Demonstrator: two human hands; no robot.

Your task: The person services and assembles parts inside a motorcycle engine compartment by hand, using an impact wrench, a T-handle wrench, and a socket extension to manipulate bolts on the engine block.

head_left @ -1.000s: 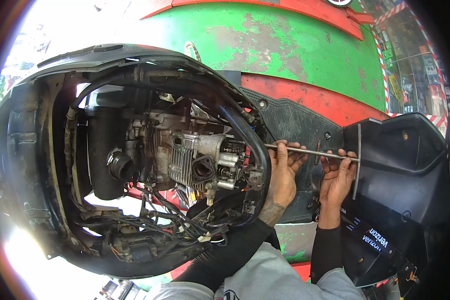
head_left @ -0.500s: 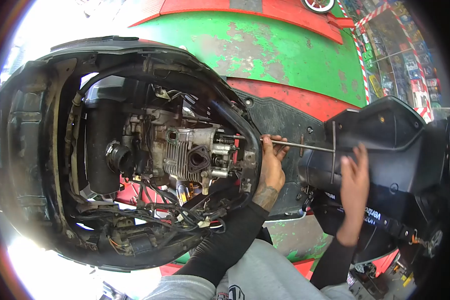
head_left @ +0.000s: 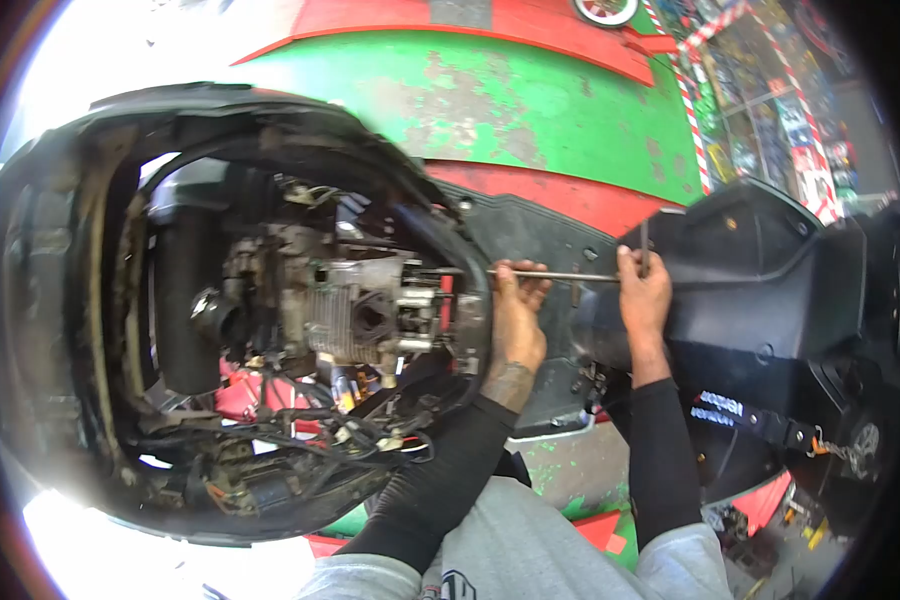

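Observation:
A long T-handle wrench (head_left: 585,276) runs sideways from the engine's cylinder head area, past the black frame tube, to its crossbar on the right. My left hand (head_left: 519,325) steadies the shaft just outside the tube, with thumb and fingers around it. At the far end my right hand (head_left: 646,298) is closed on the crossbar, part of which sticks up above the fingers. The finned engine cylinder (head_left: 342,325) lies inside the scooter frame (head_left: 475,260). The wrench's working tip is too blurred to make out among the metal parts there.
Loose wiring (head_left: 370,435) hangs along the frame's near side. A black footboard (head_left: 540,225) and front body panel (head_left: 750,290) extend to the right. Beyond is a green and red platform (head_left: 550,100), with shelves of goods (head_left: 770,120) behind striped tape.
My right hand has moved left and up from beside the wrench and has taken hold of its crossbar. My left hand keeps its grip on the shaft. The whole view has shifted slightly.

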